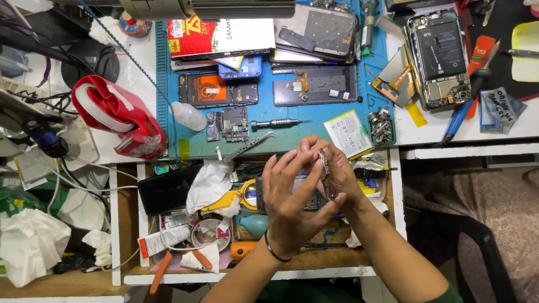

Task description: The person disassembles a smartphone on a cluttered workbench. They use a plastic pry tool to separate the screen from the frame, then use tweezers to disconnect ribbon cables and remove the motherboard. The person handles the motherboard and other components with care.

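Here, at the centre of the frame, your left hand [289, 205] spreads its fingers wide against a thin, flat metal-edged part [324, 168], which your right hand [337, 174] pinches upright from the other side. Below them lies the cluttered wooden drawer [314, 259]. Further up, bent steel tweezers [247, 147] and a slim screwdriver [279, 123] rest on the blue rubber mat [314, 115]; a glossy red tape dispenser [120, 115] sits left.

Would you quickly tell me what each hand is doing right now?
Left hand: fingers spread, steadying a small metal part.
Right hand: closed, pinching the same part.
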